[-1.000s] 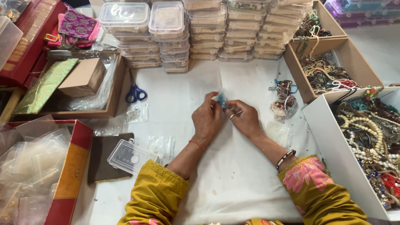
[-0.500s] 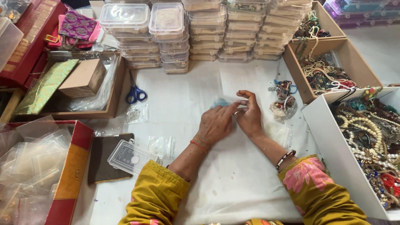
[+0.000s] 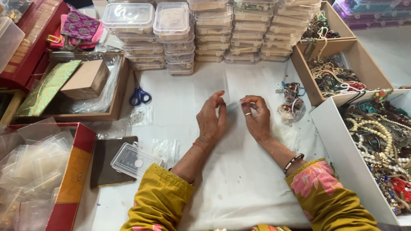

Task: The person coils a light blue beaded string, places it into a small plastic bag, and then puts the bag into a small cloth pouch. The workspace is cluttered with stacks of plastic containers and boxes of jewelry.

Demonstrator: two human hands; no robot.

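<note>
The white work surface (image 3: 239, 179) fills the centre of the head view. At the right edge stands a white box (image 3: 342, 158) loaded with bead necklaces (image 3: 376, 132). Above it sit two brown open trays (image 3: 299, 60) holding tangled jewellery. Along the far edge, stacks of clear lidded plastic containers (image 3: 171, 21) stand side by side. At the left, a wooden tray (image 3: 117, 92) holds a brown cardboard box (image 3: 85, 79) and a green fabric pouch (image 3: 45, 87). Below it, a red box (image 3: 70, 179) is filled with empty clear plastic bags (image 3: 25, 162). A flat clear plastic case (image 3: 133, 160) rests partly on a dark pad (image 3: 102, 171). Blue-handled scissors (image 3: 139, 94) lie just beside the wooden tray. A small bundle of jewellery (image 3: 291, 105) lies to the right of the hands.

The left hand (image 3: 210, 122) is raised off the surface, fingers loosely spread and curved, thumb apart from the forefinger. Whether it grips anything cannot be told. The right hand (image 3: 257, 117) has its thumb and forefinger pinched together on the edge of a small clear plastic bag (image 3: 233, 105), with a ring on one finger. The bag lies between the two hands, just above the surface, at the centre of the work area. Its contents cannot be made out.
</note>
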